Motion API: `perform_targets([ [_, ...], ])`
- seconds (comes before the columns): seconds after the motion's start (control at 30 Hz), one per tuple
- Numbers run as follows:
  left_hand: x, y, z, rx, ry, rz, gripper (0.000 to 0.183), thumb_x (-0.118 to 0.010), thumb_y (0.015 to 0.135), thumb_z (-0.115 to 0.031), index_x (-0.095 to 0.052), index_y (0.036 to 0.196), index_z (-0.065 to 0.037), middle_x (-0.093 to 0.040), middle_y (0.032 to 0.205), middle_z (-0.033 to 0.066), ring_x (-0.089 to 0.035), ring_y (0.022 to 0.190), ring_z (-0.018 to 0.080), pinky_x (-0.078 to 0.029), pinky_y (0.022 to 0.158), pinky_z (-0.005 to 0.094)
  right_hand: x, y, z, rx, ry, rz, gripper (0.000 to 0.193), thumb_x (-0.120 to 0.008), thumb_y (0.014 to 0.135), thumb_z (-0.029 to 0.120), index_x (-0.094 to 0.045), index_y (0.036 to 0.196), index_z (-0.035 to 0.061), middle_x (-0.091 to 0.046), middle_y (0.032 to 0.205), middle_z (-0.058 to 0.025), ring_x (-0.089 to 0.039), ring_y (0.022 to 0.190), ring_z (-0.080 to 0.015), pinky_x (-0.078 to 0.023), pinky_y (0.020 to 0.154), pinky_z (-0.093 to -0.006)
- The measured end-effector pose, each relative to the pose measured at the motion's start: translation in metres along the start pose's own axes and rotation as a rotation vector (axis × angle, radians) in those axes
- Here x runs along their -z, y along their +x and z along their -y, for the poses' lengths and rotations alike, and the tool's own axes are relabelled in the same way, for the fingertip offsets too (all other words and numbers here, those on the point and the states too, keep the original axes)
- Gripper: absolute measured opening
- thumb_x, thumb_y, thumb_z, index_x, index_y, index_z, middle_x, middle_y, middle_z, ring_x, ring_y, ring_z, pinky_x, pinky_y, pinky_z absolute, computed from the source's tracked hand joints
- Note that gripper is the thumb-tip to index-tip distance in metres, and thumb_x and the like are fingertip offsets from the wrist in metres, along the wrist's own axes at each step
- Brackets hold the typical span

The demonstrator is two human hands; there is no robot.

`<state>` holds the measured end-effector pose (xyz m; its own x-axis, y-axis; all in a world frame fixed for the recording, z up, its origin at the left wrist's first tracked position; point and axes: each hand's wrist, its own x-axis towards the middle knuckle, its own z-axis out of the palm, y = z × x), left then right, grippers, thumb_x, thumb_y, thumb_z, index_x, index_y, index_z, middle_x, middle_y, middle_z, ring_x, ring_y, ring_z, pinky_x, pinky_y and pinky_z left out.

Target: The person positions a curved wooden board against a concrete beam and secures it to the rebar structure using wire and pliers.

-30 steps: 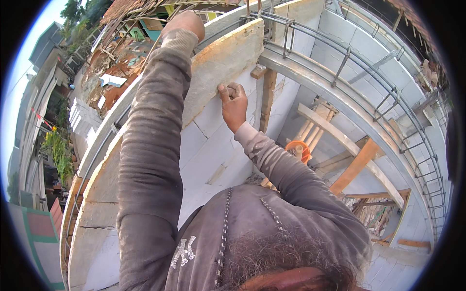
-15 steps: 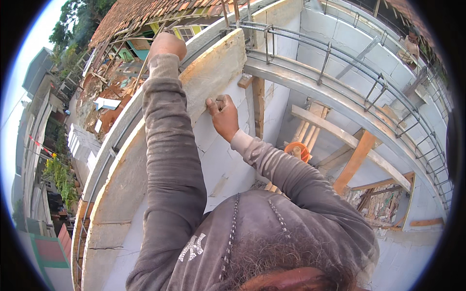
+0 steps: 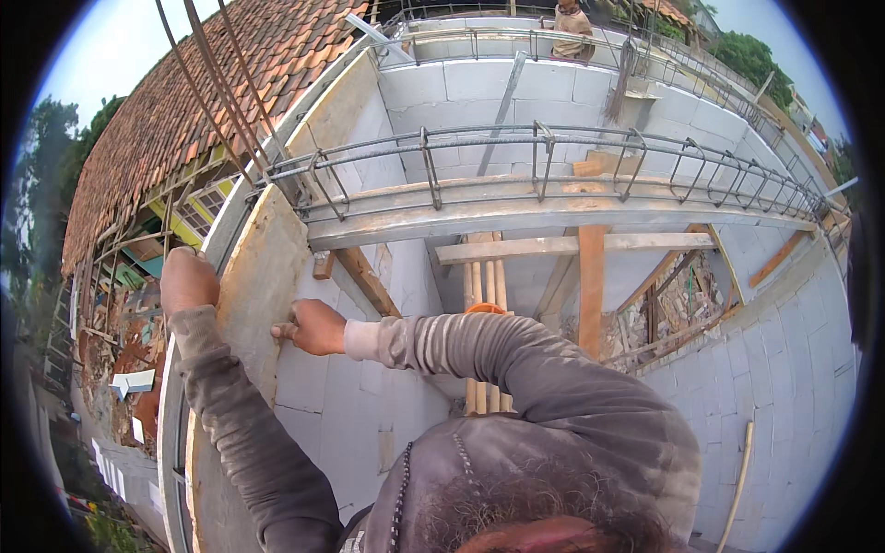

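Note:
A stained, pale formwork board (image 3: pixel 265 241) stands on edge along the top of the block wall on my left. My left hand (image 3: pixel 191 279) is closed in a fist at the outer side of this wall top, its fingertips hidden from view. On the inner side, my right hand (image 3: pixel 315 327) has curled fingers, with thumb and forefinger close together at the board's inner face. Whatever either hand may hold is too small or hidden to make out. Steel bars run in the narrow gap behind the board.
A rebar cage (image 3: pixel 544 152) lies over a wooden beam form (image 3: pixel 553 210) crossing ahead. Upright bars (image 3: pixel 217 88) rise at the corner. Below are timber props (image 3: pixel 591 290), bamboo poles (image 3: pixel 486 392) and white block walls (image 3: pixel 774 415). Another person (image 3: pixel 572 28) is far off. A tiled roof (image 3: pixel 184 138) stands left.
The head view has turned right, so the board and both hands sit farther left and lower in the picture. Both hands remain on opposite sides of the board, fingers still curled.

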<state>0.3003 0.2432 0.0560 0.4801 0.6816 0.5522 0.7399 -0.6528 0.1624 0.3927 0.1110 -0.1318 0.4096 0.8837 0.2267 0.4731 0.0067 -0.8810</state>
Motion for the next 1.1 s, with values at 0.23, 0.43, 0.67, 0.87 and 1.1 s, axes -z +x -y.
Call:
perform_targets([
  [0.23, 0.002, 0.003, 0.001, 0.002, 0.024, 0.064, 0.026, -0.071, 0.100, -0.021, -0.078, 0.102, 0.004, -0.075, 0.109, 0.0308, -0.073, 0.108, 0.0471, -0.058, 0.092, 0.0541, 0.032, 0.049, 0.021, 0.156, -0.528, 0.409, 0.044, -0.072, 0.099, 0.033, -0.077, 0.091, -0.0104, -0.076, 0.091, -0.0295, -0.075, 0.088, -0.0457, -0.059, 0.080, -0.0520],
  [0.43, 0.006, -0.001, -0.005, 0.076, 0.030, 0.069, 0.028, -0.071, 0.101, -0.023, -0.078, 0.108, 0.003, -0.077, 0.114, 0.0284, -0.074, 0.110, 0.0461, -0.059, 0.094, 0.0535, 0.050, 0.087, 0.072, 0.305, -1.074, 0.783, 0.025, -0.068, 0.081, 0.013, -0.081, 0.094, -0.0036, -0.078, 0.095, -0.0267, -0.078, 0.089, -0.0402, -0.061, 0.078, -0.0493],
  [0.67, 0.009, 0.002, -0.006, 0.116, -0.066, 0.106, 0.024, -0.073, 0.095, -0.017, -0.080, 0.107, 0.002, -0.078, 0.115, 0.0272, -0.076, 0.110, 0.0443, -0.061, 0.095, 0.0512, 0.089, 0.063, 0.174, 0.660, -1.337, 0.601, 0.019, -0.073, 0.083, 0.012, -0.081, 0.098, 0.0034, -0.081, 0.102, -0.0168, -0.079, 0.097, -0.0377, -0.063, 0.082, -0.0493],
  [0.87, 0.006, 0.005, -0.002, 0.131, -0.057, 0.126, 0.022, -0.072, 0.090, -0.007, -0.083, 0.107, 0.001, -0.079, 0.116, 0.0250, -0.077, 0.112, 0.0400, -0.061, 0.098, 0.0466, 0.112, 0.062, 0.188, 0.911, -1.507, 0.415, 0.011, -0.077, 0.081, 0.003, -0.080, 0.092, 0.0054, -0.080, 0.092, -0.0138, -0.080, 0.097, -0.0317, -0.065, 0.084, -0.0448],
  [1.1, 0.009, 0.004, -0.002, 0.107, -0.098, 0.152, 0.022, -0.073, 0.090, -0.009, -0.083, 0.108, -0.001, -0.079, 0.116, 0.0228, -0.077, 0.112, 0.0369, -0.062, 0.097, 0.0435, 0.128, 0.084, 0.176, 1.378, -1.517, 0.196, 0.007, -0.075, 0.088, 0.010, -0.077, 0.094, 0.0118, -0.075, 0.095, -0.0009, -0.072, 0.100, -0.0156, -0.054, 0.101, -0.0356],
])
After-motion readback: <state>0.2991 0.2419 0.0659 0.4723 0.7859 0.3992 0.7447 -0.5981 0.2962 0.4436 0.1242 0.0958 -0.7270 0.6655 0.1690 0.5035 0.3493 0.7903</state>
